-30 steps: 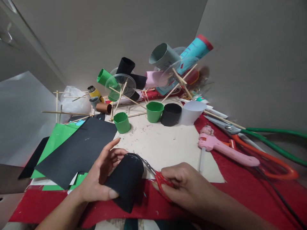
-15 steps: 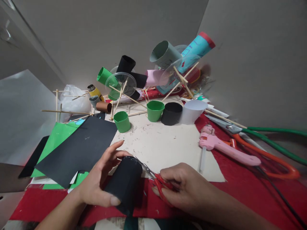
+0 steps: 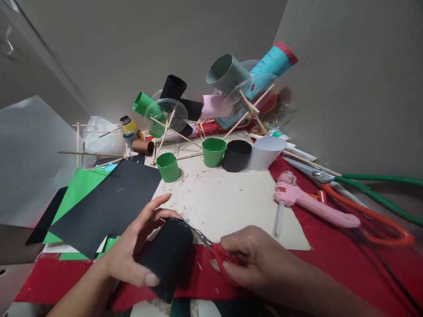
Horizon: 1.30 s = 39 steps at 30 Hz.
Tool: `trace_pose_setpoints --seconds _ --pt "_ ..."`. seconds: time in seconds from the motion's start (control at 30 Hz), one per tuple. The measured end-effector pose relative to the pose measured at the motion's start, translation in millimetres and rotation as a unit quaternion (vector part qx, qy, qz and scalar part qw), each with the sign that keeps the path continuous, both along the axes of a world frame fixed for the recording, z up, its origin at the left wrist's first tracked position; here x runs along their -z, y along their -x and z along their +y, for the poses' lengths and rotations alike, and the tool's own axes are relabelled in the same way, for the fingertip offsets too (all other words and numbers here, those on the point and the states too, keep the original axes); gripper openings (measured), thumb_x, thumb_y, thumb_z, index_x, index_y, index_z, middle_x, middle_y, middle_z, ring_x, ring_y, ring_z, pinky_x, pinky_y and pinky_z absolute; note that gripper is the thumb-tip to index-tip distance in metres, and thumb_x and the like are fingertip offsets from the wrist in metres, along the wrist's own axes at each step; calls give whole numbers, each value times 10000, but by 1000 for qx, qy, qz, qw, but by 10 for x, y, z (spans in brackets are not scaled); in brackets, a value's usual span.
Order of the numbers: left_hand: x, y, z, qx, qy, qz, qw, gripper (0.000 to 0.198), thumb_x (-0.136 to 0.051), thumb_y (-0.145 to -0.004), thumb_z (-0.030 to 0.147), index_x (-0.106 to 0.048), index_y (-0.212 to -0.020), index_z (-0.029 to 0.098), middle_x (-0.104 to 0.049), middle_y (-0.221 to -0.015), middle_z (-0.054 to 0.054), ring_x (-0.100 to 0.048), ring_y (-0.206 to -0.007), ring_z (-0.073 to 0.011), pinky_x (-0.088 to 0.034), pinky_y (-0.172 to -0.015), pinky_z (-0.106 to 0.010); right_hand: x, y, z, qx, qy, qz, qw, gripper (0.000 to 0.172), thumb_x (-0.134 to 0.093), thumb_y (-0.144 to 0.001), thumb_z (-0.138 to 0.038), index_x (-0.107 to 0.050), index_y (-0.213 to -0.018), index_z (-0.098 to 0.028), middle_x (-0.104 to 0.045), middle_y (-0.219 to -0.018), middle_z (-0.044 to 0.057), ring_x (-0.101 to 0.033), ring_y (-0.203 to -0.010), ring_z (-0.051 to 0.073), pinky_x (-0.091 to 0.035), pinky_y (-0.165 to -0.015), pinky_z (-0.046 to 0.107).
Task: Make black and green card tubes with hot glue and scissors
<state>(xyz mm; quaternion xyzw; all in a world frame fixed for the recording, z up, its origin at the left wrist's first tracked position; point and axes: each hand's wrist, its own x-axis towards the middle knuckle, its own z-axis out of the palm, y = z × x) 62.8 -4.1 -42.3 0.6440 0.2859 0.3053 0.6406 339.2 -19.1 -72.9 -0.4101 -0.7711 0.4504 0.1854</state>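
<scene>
My left hand (image 3: pixel 134 248) is wrapped round a rolled black paper tube (image 3: pixel 167 257), thumb underneath and fingers over its top. Small red-handled scissors (image 3: pixel 218 251) sit in my right hand (image 3: pixel 251 259), fingers closed through the handles, and the blades reach the tube's upper rim. Both hands work over the red cloth (image 3: pixel 330 259) at the near edge of a cream board (image 3: pixel 228 202).
Black and green paper sheets (image 3: pixel 105 204) lie at left. Green, black and white paper cups (image 3: pixel 236 155) stand on the board's far side, with stick-and-cup wheels (image 3: pixel 168 112) behind. A pink glue gun (image 3: pixel 310 202) and large orange-handled scissors (image 3: pixel 363 211) lie at right.
The black tube has turned and tilted lower in my left hand, and the scissors have shifted slightly along its rim.
</scene>
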Motion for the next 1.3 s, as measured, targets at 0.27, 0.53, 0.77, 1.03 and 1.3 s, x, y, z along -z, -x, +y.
trace_pose_setpoints --seconds 0.27,0.53,0.77,1.03,1.3 --pt "-50 -12 22 25 -14 20 999 1079 -808 -642 549 -244 -1525 290 -534 -1268 -131 -593 -1068 -317 -461 -928 -458 -6 0 -15 0 4 -20 1000 302 -532 -696 -113 -280 -552 -197 -244 -515 -83 -219 -500 80 -164 -449 254" --pt "-29 17 17 34 -14 26 999 1106 -818 -630 532 -229 -1535 292 -529 -1283 -135 -578 -1100 -342 -461 -928 -468 -17 -20 1 -11 10 -37 999 281 -515 -696 -117 -290 -547 -194 -263 -493 -87 -221 -482 80 -163 -441 261" --pt "-10 47 26 56 -28 47 997 1163 -858 -568 516 -246 -1532 295 -550 -1264 -126 -594 -1065 -331 -479 -931 -472 -37 -11 -16 -10 14 -45 999 285 -540 -697 -124 -307 -550 -194 -248 -500 -89 -213 -492 81 -153 -433 261" --pt "-8 49 30 58 -36 48 997 1173 -846 -577 531 -218 -1537 290 -537 -1280 -132 -590 -1088 -335 -473 -932 -467 -75 -44 13 -21 17 -47 999 296 -526 -705 -115 -284 -554 -193 -255 -505 -88 -222 -489 80 -164 -444 266" --pt "1 56 20 78 -34 63 994 1201 -867 -557 500 -199 -1535 303 -503 -1315 -130 -593 -1110 -333 -480 -942 -458 -119 -37 -9 -22 -5 -87 996 283 -566 -720 -161 -334 -561 -187 -297 -496 -90 -238 -495 77 -164 -445 263"
